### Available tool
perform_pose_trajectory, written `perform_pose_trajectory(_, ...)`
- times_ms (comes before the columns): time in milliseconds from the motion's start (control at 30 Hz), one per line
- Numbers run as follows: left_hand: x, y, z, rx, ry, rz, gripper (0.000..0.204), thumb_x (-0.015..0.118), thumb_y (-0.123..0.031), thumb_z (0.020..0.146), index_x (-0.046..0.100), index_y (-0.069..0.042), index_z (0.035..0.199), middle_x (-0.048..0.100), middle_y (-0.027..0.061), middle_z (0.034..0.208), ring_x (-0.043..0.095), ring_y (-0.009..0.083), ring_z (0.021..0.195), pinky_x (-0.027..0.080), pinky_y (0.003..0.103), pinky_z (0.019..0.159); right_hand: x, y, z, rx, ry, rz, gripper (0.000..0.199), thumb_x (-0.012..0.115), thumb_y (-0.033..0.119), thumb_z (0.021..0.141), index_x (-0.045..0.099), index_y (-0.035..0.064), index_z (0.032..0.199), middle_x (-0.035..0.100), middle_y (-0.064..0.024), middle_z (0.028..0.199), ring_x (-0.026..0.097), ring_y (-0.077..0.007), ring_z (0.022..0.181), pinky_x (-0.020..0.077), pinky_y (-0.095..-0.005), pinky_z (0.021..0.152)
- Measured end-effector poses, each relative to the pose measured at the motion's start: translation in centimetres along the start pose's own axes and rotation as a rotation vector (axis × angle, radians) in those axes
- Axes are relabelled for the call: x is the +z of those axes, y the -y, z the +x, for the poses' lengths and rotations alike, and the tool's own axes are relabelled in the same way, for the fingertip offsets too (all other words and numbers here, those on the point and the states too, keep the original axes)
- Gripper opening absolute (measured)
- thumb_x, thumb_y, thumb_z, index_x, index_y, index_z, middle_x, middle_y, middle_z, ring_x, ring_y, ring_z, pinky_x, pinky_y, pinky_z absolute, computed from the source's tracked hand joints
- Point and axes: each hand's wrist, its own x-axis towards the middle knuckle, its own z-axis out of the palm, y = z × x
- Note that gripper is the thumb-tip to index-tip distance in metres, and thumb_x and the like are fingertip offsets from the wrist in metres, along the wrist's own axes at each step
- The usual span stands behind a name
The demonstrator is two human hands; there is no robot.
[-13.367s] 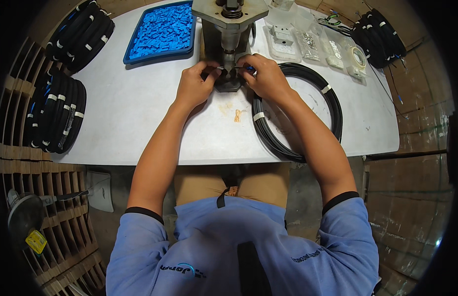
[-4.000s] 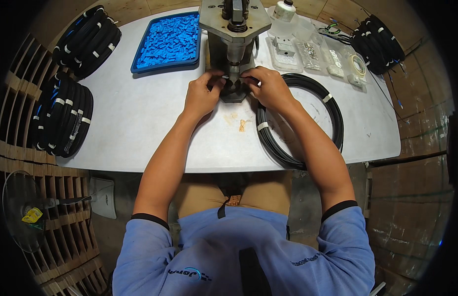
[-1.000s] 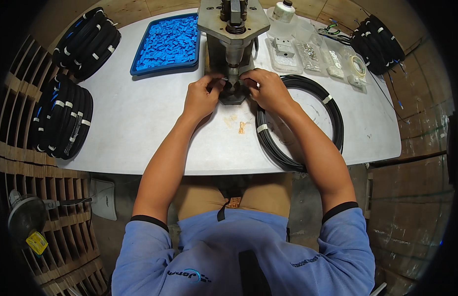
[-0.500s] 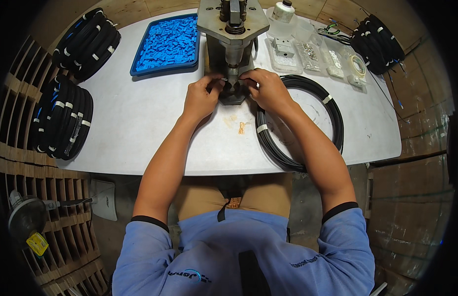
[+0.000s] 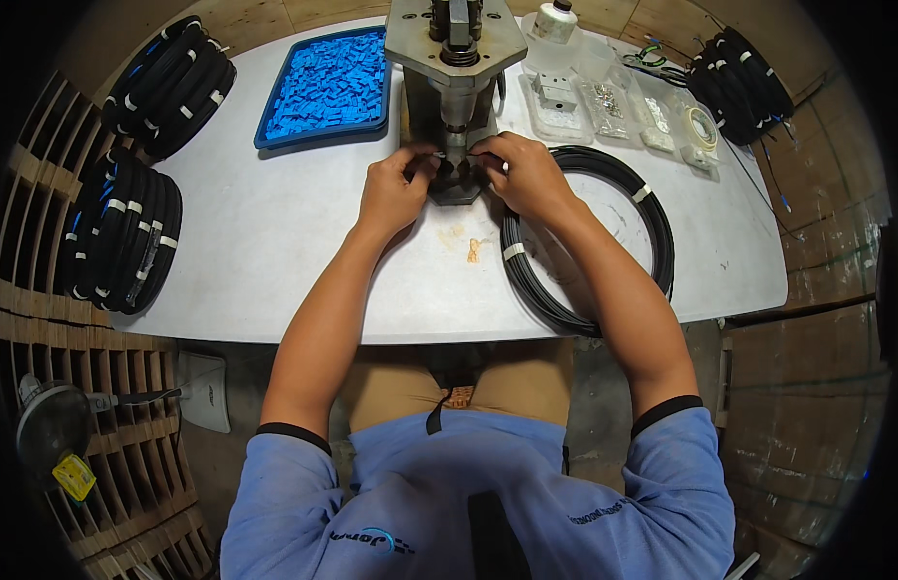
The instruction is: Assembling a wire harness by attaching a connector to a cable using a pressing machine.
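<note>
A metal bench press (image 5: 456, 92) stands at the far middle of the white table, its ram pointing down at a small dark base. My left hand (image 5: 395, 190) is at the left side of the ram's lower end, thumb and forefinger pinched together. On the opposite side my right hand (image 5: 528, 177) is closed the same way, fingertips close to the ram. Whatever the fingers hold is too small and too hidden to name. Under my right wrist and forearm lies a coil of black cable (image 5: 652, 242), tied with white bands.
A dark tray of small blue parts (image 5: 328, 82) sits left of the press. Stacked black cable coils (image 5: 125, 232) line the left edge; more coils (image 5: 739, 87) stand far right. Clear containers of small parts (image 5: 604, 108), a tape roll (image 5: 700, 128) and a white bottle (image 5: 555, 21) stand right of the press.
</note>
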Motion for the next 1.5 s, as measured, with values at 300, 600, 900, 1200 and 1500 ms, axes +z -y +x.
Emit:
perform_pose_trajectory(300,-0.02,-0.09,-0.03,-0.002,-0.001,-0.004,0.022,0.063,-0.009,0.093,0.069,0.000,0.111,0.074,0.0119,0.085,0.072,0.0154,0.079,0.054,0.028,0.075,-0.07,0.15,-0.03,0.003,-0.002,-0.002,0.021,0.069,0.005,0.084,0.072,0.0073,0.104,0.070,-0.0144,0.098,0.068,-0.0339,0.087,0.0552,-0.0395,0.078)
perform_pose_trajectory(600,0.12,0.05,0.04,0.014,-0.003,-0.031,0.022,0.062,-0.009,0.093,0.069,0.000,0.112,0.074,0.0115,0.087,0.071,0.0153,0.080,0.054,0.028,0.075,-0.15,0.10,-0.04,0.008,-0.004,0.001,0.020,0.069,0.005,0.083,0.072,0.0072,0.103,0.070,-0.0145,0.098,0.068,-0.0338,0.088,0.0554,-0.0393,0.079)
perform_pose_trajectory(900,-0.01,-0.32,-0.04,0.006,-0.006,-0.017,0.021,0.062,-0.010,0.093,0.069,0.000,0.111,0.073,0.0110,0.082,0.071,0.0144,0.078,0.053,0.027,0.074,-0.10,-0.05,0.01,-0.026,-0.007,-0.012,0.020,0.069,0.005,0.083,0.071,0.0070,0.103,0.071,-0.0143,0.098,0.069,-0.0331,0.086,0.0554,-0.0390,0.078)
perform_pose_trajectory(1200,0.04,-0.05,-0.04,0.011,-0.008,-0.028,0.022,0.061,-0.009,0.093,0.069,0.001,0.111,0.074,0.0114,0.085,0.071,0.0151,0.078,0.054,0.028,0.075,-0.11,0.08,0.04,-0.008,0.000,-0.002,0.020,0.068,0.005,0.084,0.072,0.0067,0.104,0.071,-0.0147,0.099,0.069,-0.0331,0.087,0.0555,-0.0389,0.078)
perform_pose_trajectory(1500,-0.08,-0.36,-0.05,-0.006,0.008,-0.002,0.022,0.061,-0.010,0.093,0.069,0.001,0.111,0.074,0.0117,0.085,0.071,0.0150,0.079,0.054,0.028,0.075,-0.06,-0.03,0.01,0.002,0.002,-0.004,0.020,0.069,0.006,0.084,0.072,0.0066,0.104,0.071,-0.0147,0.099,0.069,-0.0330,0.087,0.0556,-0.0386,0.079)
